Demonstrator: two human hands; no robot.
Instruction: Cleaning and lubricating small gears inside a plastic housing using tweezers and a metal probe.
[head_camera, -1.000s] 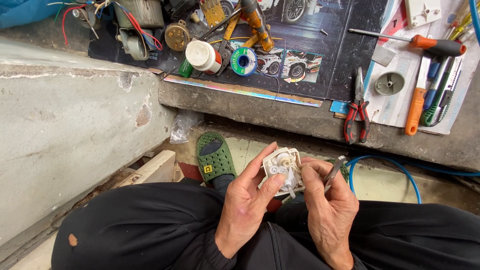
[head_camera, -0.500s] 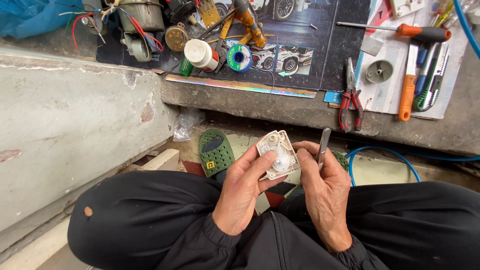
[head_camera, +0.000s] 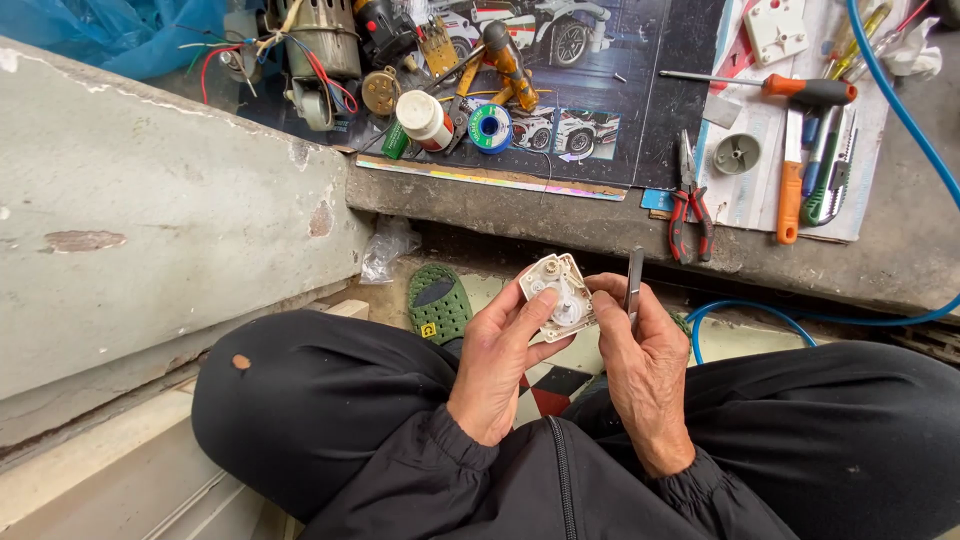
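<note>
A small white square plastic housing (head_camera: 558, 290) with round parts inside is held up over my lap. My left hand (head_camera: 503, 362) grips it from the left, thumb lying across its face. My right hand (head_camera: 643, 365) touches its right edge with the fingertips and also holds thin metal tweezers (head_camera: 633, 281) that point upward. Both hands are above my black trousers.
A concrete ledge (head_camera: 560, 212) ahead carries red-handled pliers (head_camera: 690, 205), an orange-handled screwdriver (head_camera: 790, 92), a solder spool (head_camera: 490, 128), a white bottle (head_camera: 422, 118), a wired motor (head_camera: 322, 50). A blue hose (head_camera: 800, 320) runs right. A green clog (head_camera: 436, 302) and concrete wall (head_camera: 150, 230) are left.
The hands have kept the white housing and tweezers; the housing is now turned more face-up and raised slightly, with the tweezers upright beside it.
</note>
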